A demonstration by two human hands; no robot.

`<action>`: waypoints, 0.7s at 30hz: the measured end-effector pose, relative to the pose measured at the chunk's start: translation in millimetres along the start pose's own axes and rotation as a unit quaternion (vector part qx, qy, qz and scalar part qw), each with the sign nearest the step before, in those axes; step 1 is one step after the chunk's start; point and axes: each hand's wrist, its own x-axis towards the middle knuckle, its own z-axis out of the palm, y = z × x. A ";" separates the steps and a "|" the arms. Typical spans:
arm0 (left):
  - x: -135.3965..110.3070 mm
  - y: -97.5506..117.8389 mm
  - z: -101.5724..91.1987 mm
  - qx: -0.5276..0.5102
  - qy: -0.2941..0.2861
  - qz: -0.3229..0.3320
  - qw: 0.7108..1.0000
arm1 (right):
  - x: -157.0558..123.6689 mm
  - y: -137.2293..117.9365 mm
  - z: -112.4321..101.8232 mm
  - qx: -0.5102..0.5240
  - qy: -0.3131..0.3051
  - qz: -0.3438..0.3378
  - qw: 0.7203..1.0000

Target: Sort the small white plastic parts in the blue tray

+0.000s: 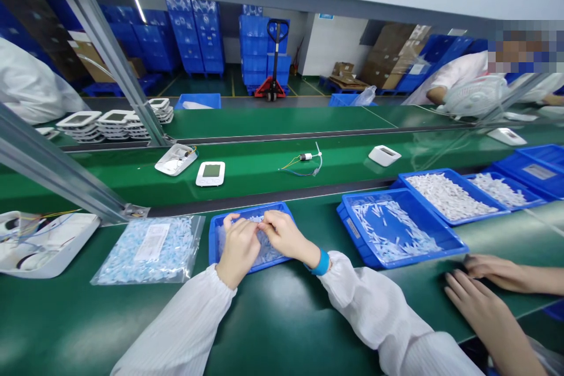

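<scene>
Both my hands meet above a small blue tray (214, 247) that holds many small pale pieces. My left hand (240, 245) is closed, its fingertips pinched together near the tray's middle. My right hand (284, 235), with a blue band at the wrist, is also closed in a pinch, its fingertips touching or almost touching those of the left. Whatever lies between the fingers is too small or too hidden to name. Left of the tray lies a clear plastic bag (176, 247) full of light blue and white pieces, with a white label.
A larger blue tray (352, 247) of pale strips stands to the right, beside a tray of white pieces (449, 197). Another person's hands (480, 288) rest at the lower right. White devices (210, 174) and a wired part (306, 157) lie on the green belt. A metal post (110, 64) rises at left.
</scene>
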 end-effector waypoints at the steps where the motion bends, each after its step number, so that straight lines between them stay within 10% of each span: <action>1: 0.1 -0.1 0.0 0.002 0.001 0.000 1.000 | 0.5 0.2 -0.7 0.015 -0.007 0.015 1.000; 21: 9.1 9.1 -7.4 0.009 0.025 -0.054 0.998 | 6.2 5.2 4.9 0.228 0.066 0.111 0.965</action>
